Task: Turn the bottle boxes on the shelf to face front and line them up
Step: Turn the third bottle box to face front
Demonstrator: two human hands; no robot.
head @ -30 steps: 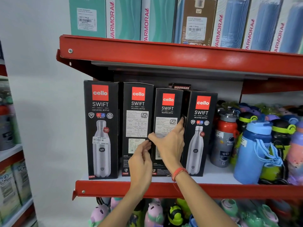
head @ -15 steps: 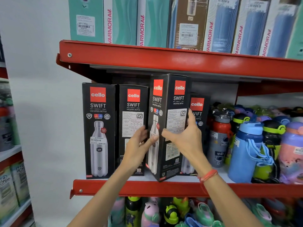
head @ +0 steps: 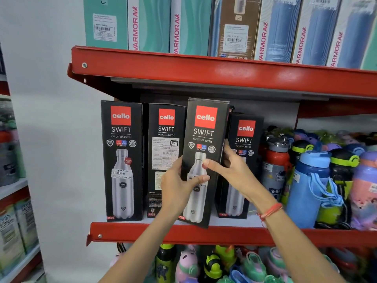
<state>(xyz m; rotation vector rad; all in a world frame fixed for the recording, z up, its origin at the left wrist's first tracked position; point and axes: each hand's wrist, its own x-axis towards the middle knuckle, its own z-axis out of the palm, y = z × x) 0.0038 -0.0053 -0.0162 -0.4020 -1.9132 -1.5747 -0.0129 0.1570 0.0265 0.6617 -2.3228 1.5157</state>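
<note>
Third box mid-turn, held at the shelf's front edge.

Left hand (head: 179,186) and right hand (head: 230,170) clasp the third box (head: 205,139), front showing, tilted, base corner over the shelf (head: 234,234) lip. Next, I judge: seat it upright between second box (head: 165,144) and fourth (head: 244,152); second box shows its label side.

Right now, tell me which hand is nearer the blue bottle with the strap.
Right. The right hand grips the held box's right edge, on the blue bottle's side; the left hand holds its left edge, farther away.
</note>
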